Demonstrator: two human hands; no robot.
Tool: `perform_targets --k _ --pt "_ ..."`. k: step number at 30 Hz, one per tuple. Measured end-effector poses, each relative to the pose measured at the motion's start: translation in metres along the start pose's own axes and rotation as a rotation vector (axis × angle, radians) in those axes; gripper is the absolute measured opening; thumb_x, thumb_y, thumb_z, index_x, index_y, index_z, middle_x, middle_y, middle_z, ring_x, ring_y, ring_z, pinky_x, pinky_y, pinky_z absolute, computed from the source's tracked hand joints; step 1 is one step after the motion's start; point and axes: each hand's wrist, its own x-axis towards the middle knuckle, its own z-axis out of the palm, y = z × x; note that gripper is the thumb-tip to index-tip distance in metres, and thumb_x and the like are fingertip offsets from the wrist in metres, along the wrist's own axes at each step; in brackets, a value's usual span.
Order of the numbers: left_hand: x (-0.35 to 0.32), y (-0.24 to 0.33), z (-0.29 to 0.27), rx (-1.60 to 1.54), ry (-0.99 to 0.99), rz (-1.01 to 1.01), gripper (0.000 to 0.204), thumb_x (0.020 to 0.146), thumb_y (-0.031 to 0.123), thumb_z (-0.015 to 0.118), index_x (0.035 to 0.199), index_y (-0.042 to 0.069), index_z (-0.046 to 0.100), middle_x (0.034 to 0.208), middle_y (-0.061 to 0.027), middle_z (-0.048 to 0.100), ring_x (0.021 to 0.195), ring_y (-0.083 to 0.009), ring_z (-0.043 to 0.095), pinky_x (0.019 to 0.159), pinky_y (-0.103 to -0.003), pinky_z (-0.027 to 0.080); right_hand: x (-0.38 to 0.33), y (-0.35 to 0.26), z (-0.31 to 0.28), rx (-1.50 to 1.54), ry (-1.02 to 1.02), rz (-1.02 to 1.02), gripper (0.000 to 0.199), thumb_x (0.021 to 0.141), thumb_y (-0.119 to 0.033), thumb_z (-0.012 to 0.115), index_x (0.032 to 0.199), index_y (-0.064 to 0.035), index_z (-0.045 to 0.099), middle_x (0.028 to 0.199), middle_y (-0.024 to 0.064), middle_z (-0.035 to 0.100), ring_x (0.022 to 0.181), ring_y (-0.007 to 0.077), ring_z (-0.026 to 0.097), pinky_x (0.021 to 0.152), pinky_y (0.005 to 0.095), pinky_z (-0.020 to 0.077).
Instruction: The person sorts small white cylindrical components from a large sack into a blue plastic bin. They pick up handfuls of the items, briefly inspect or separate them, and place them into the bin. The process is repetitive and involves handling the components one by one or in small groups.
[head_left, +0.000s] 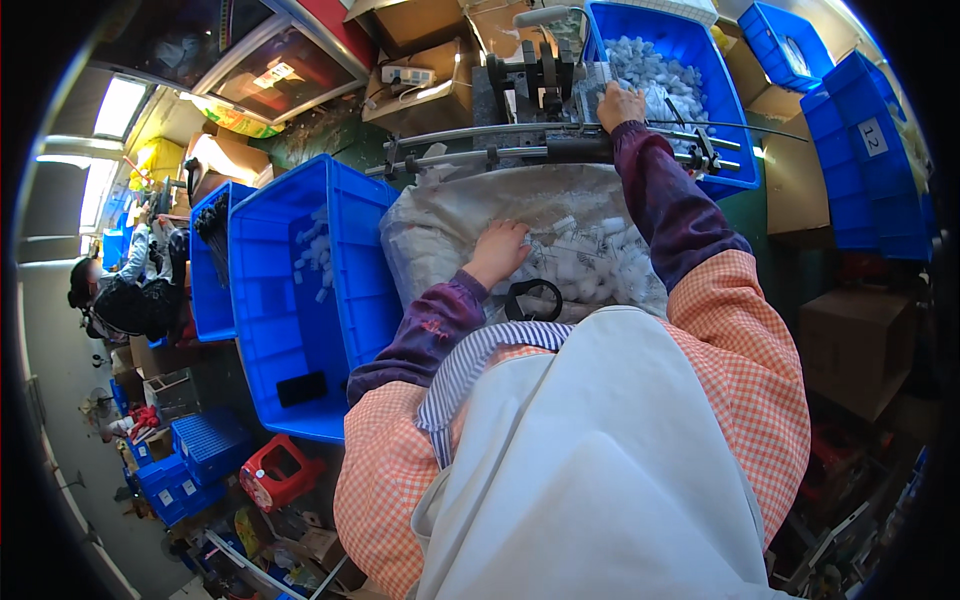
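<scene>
"Head view: where were the hands seen?"

"At centre, the left hand (500,250) was held over the sack (425,230), its fingertips beside the heaped white pieces (590,260). At upper right of centre, the right hand (621,104) was placed against the machine (545,85)."

"And the fingers?"

"Left ones were kept close together, right ones bent; whether anything was gripped could not be told."

Whether the right hand (622,106) — at the metal machine (546,82) — grips anything is too small to tell. The lower edge cuts off the pale cloth (600,480).
</scene>
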Motion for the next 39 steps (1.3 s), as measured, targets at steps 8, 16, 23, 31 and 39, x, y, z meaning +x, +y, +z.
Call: perform_targets --k 8,16,23,31,39 --pt "-0.002 0.001 -0.003 -0.04 -0.015 0.0 0.034 0.078 0.023 0.058 0.107 0.006 0.056 0.104 -0.015 0.058 0.099 -0.034 0.051 0.086 -0.041 0.041 0.0 -0.002 -0.006 0.03 0.065 -0.074 0.016 0.087 -0.022 0.042 0.089 -0.0076 0.05 0.079 0.0234 0.063 0.082 0.0353 0.062 0.098 0.041 0.0323" --pt "-0.006 0.013 -0.022 -0.235 0.186 -0.043 0.033 0.077 0.023 0.064 0.103 0.005 0.056 0.101 -0.0137 0.057 0.088 -0.0304 0.056 0.076 -0.036 0.046 -0.04 0.011 -0.057 0.223 0.307 -0.274 0.01 0.085 -0.016 0.046 0.089 -0.0103 0.053 0.07 0.0105 0.063 0.069 0.0299 0.062 0.087 0.0402 0.0366" --pt "0.026 0.076 -0.069 -1.394 0.414 -0.09 0.017 0.084 0.011 0.061 0.097 0.001 0.057 0.089 -0.008 0.06 0.076 -0.0107 0.061 0.064 -0.023 0.05 -0.148 0.011 -0.083 0.539 -0.045 -0.76 0.007 0.08 -0.011 0.052 0.086 -0.0101 0.056 0.07 0.005 0.056 0.074 0.0243 0.056 0.079 0.0376 0.0375" --pt "0.021 0.082 -0.072 -0.983 0.383 -0.04 0.01 0.084 0.008 0.06 0.08 -0.001 0.06 0.071 -0.0046 0.06 0.065 -0.0104 0.057 0.067 -0.026 0.05 -0.204 -0.012 -0.073 0.642 -0.121 -0.624 0.047 0.073 -0.001 0.05 0.119 -0.0074 0.044 0.102 0.017 0.059 0.097 0.0339 0.055 0.082 0.0401 0.0435" --pt "-0.051 0.149 -0.258 -1.789 0.014 1.324 0.06 0.092 0.051 0.03 0.042 0.017 0.034 0.045 0.0008 0.044 0.04 -0.0113 0.043 0.068 -0.04 0.047 -0.12 0.007 -0.047 0.588 0.226 -0.212 0.027 0.085 -0.02 0.05 0.111 -0.0125 0.053 0.085 0.0159 0.061 0.079 0.037 0.059 0.065 0.0423 0.0454"
